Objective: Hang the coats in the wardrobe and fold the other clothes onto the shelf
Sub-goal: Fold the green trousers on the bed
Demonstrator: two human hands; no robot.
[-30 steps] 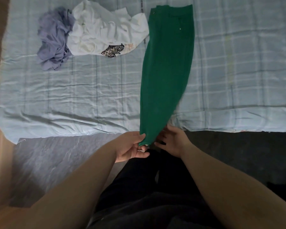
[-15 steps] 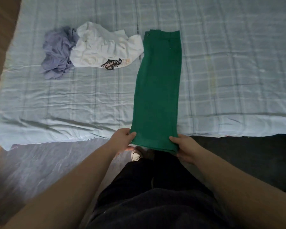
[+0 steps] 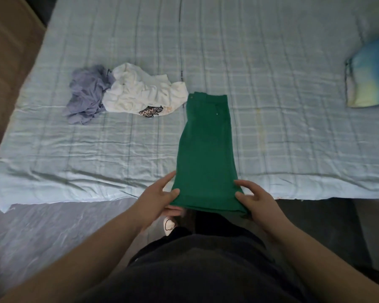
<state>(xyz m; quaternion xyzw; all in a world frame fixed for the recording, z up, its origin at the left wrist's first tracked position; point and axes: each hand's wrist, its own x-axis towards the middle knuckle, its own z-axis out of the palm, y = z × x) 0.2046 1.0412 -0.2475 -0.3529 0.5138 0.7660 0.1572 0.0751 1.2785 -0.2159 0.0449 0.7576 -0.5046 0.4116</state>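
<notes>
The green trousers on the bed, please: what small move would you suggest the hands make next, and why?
Probably lift the hem end and carry it towards the waistband, folding the green fabric trousers in half. They lie flat and lengthwise on the pale blue checked bedspread, and the left hand and right hand each pinch a hem corner at the bed's near edge.

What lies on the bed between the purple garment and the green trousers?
Only the crumpled white shirt, beside the green trousers; the head view shows it.
</notes>
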